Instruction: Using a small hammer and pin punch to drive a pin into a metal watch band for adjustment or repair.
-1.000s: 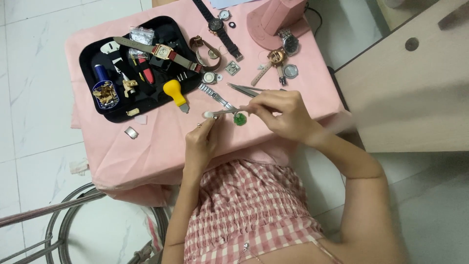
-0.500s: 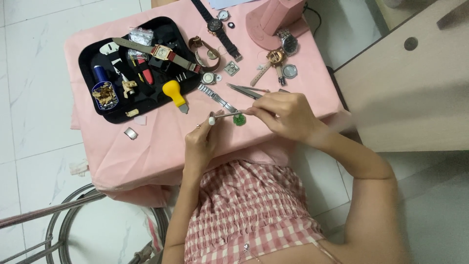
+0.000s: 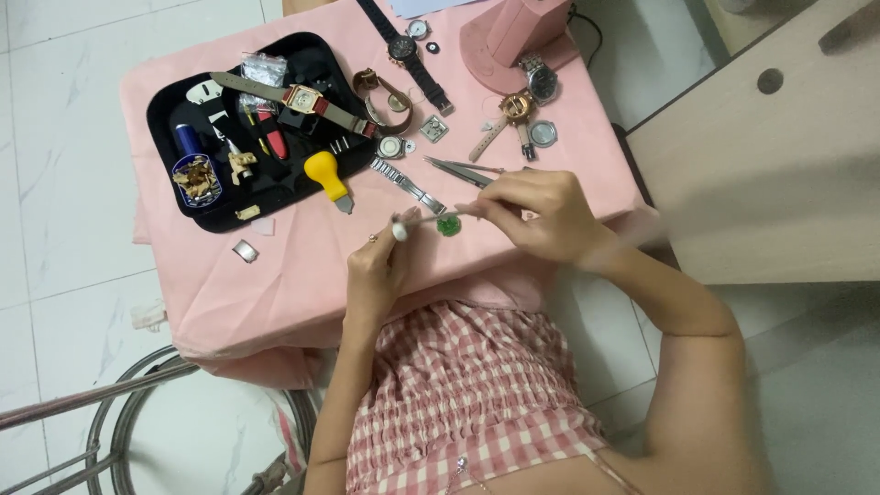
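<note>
Almost nothing has moved since the earlier frame: both hands sit in the same spot, low in the middle of the frame, and the tool is tipped a bit flatter.

The left hand (image 3: pixel 376 270) pinches a small white part (image 3: pixel 400 231) between its fingers. The right hand (image 3: pixel 541 215) holds a thin tool (image 3: pixel 431 218) in closed fingers, with its tip at the white part. A small green piece (image 3: pixel 448 225) lies just under the tool, on the pink bench (image 3: pixel 302 266).

The white part is tiny. If the tool pushes too hard, I think it could pop out of the fingers and fall to the floor, since the hands work close to the bench edge. The green piece could roll off too. Tweezers (image 3: pixel 458 170) and a watch strap piece (image 3: pixel 408 185) lie just above the hands, so a slip could knock them. The black tray (image 3: pixel 165 101) is in the upper left.
</note>
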